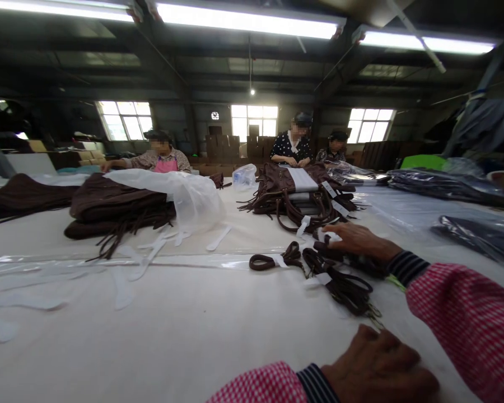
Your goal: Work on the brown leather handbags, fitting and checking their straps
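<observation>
My right hand [359, 240] reaches over the table, its fingers closed around a bundled dark brown strap [334, 252] with white wrapping at its end. Just in front lie another coiled strap bundle [344, 285] with metal clips and a white paper band, and a smaller looped strap [264, 261]. Nearer to me, my left hand [380, 364] rests low over the table with curled fingers; what they hold, if anything, is hidden. Beyond the straps stands a stack of brown handbags [273, 184] with handles, fringes and white tags.
More brown bags [109, 196] lie at the left, partly under a clear plastic bag [193, 196]. White paper strips [124, 288] are scattered on the pale table [218, 336]. Plastic-wrapped dark goods [449, 184] lie at the right. Several people work across the table.
</observation>
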A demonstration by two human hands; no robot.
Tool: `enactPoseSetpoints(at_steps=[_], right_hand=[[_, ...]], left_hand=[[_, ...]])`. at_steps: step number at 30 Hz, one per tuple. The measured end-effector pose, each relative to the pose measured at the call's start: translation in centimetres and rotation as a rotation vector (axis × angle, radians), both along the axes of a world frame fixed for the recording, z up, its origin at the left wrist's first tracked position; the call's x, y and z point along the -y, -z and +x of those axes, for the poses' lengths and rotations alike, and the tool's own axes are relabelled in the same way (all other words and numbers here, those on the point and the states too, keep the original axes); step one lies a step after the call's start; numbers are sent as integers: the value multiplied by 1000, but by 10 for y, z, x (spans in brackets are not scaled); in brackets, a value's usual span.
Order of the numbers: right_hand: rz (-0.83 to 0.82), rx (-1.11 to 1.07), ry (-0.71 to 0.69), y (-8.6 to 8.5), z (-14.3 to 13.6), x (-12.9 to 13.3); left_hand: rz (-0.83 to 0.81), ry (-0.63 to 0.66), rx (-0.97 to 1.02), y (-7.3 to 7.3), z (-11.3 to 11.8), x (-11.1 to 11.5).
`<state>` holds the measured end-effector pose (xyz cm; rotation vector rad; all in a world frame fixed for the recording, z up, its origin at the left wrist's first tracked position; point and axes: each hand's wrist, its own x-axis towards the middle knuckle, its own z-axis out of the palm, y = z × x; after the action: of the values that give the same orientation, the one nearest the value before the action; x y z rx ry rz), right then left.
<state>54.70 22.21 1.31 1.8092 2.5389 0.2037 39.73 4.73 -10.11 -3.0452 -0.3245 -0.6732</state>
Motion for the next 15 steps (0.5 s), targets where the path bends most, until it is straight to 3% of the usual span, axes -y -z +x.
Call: enactPoseSetpoints(at_steps=[3, 6, 8, 11, 13, 15], right_hand=[[165, -49, -119, 3, -36, 6], [23, -73, -374, 15, -83, 12], [-69, 5, -358, 30, -109, 14], [18, 81, -281, 52, -133, 15], [67, 82, -269, 56, -137, 15], [85, 77, -262, 49, -133, 16]], left_hand=[[25, 0, 1, -3, 1, 0], [95, 8, 77, -8, 3, 0], [179, 13, 158, -14, 3, 1], [286, 27, 168, -23, -3, 3], [283, 33, 129, -28, -7, 3], [233, 22, 137, -29, -7, 3]])
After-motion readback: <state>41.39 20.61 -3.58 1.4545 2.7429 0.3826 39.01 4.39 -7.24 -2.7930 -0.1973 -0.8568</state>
